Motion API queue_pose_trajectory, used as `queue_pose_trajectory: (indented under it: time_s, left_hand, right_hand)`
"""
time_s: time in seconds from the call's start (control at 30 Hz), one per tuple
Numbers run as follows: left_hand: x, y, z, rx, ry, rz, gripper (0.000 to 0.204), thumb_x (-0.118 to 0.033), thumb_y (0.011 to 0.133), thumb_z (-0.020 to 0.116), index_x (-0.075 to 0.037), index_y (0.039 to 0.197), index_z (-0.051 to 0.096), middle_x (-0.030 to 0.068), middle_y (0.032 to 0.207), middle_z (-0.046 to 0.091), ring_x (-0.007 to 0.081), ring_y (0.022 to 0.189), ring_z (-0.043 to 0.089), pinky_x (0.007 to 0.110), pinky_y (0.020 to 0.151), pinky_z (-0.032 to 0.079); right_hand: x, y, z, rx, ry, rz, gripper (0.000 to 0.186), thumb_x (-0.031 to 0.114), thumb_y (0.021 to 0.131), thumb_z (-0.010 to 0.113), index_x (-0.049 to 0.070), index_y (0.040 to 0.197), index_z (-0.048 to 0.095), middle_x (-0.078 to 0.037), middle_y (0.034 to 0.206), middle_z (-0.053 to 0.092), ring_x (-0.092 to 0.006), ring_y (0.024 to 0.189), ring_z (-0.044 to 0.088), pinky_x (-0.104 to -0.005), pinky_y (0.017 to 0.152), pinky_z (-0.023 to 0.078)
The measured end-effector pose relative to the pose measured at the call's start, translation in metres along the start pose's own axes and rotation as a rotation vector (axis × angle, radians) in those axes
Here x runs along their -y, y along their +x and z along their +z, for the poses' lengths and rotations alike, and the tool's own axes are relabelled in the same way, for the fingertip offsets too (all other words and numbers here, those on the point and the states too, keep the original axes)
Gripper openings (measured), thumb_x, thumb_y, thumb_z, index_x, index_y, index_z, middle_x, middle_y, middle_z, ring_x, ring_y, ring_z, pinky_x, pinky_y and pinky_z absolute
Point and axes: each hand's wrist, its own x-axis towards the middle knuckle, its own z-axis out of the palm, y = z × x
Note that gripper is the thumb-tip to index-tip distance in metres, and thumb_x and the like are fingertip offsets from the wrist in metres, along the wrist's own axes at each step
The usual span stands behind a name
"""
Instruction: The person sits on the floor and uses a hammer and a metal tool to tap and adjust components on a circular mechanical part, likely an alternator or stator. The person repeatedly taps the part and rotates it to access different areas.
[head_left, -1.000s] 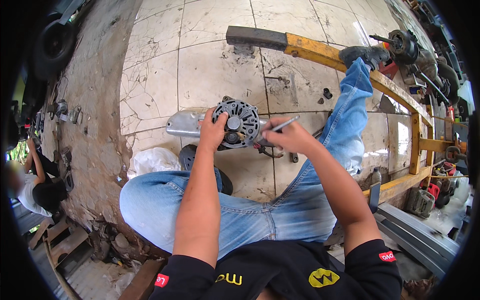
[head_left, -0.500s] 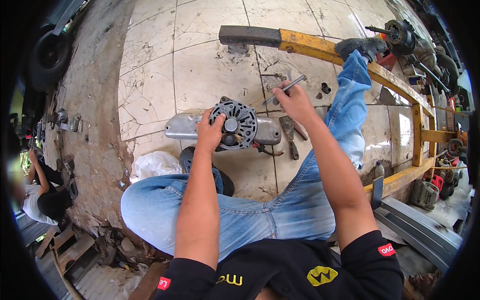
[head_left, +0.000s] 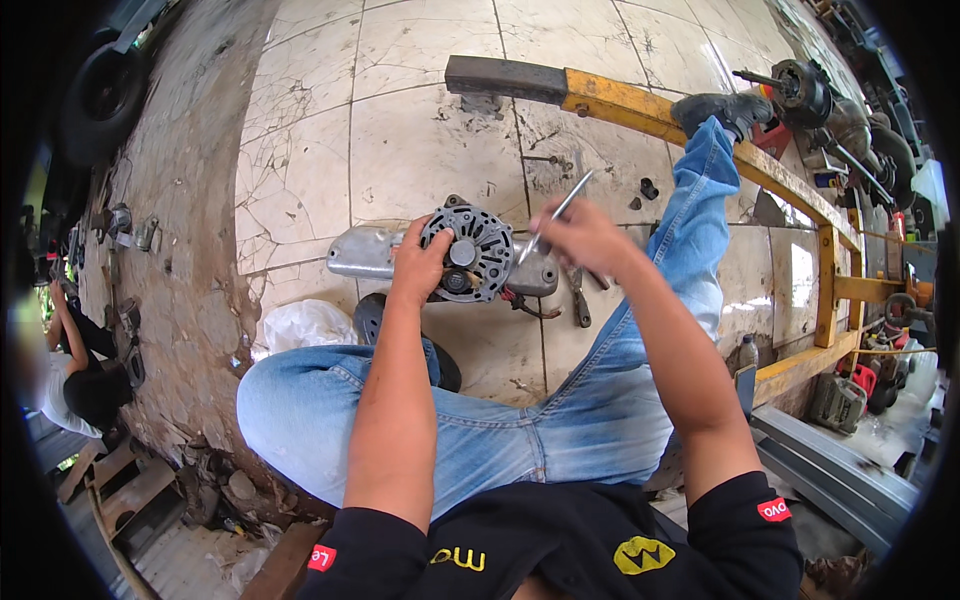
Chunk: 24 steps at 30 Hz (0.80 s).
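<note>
A round grey alternator [head_left: 487, 237] with a slotted housing rests on a long silver metal cover [head_left: 360, 256]. My left hand [head_left: 420, 262] is closed on its left side, the thumb lying over the front face. A short bundle of wires [head_left: 528, 307] sticks out at its lower right. In my right hand [head_left: 588, 236] is a slim metal rod [head_left: 574, 192], held tilted, its lower end close to the alternator's right edge. Whether that end touches the housing I cannot tell. Below my right hand lies a scraper [head_left: 581, 306], its upper part hidden by the hand.
A yellow steel frame [head_left: 625, 103] with a dark end runs along the far and right sides; my right boot [head_left: 722, 112] is against it. Small dark parts [head_left: 648, 188] lie on the tiles. A white plastic bag [head_left: 300, 328] sits at left. Another person [head_left: 70, 385] is at far left.
My right hand has moved left and nearer to me, bringing the rod from over the tiles to beside the alternator. My left hand keeps its hold.
</note>
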Motion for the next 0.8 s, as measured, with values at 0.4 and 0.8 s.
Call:
queue_pose_trajectory:
  time_s: [0.4,0.8]
  left_hand:
    - [-0.019,-0.003,0.004,0.026,0.057,-0.022,0.054,-0.03,0.084,0.071,-0.004,0.13,0.061,0.0163,0.12,0.067,0.0242,0.107,0.064,0.033,0.095,0.049]
    - [-0.015,-0.005,-0.003,0.057,0.02,-0.04,0.055,-0.033,0.083,0.071,-0.005,0.129,0.062,0.0162,0.122,0.067,0.025,0.113,0.064,0.033,0.097,0.048]
  right_hand:
    - [-0.001,0.029,0.032,-0.071,-0.142,-0.27,0.022,0.024,0.098,0.063,0.002,0.093,0.063,-0.003,0.07,0.063,-0.0072,0.055,0.053,-0.0255,0.048,0.043]
    - [0.008,0.038,0.03,-0.208,-0.327,-0.203,0.024,0.025,0.099,0.061,0.002,0.094,0.061,-0.003,0.069,0.064,-0.008,0.051,0.052,-0.0261,0.046,0.041]
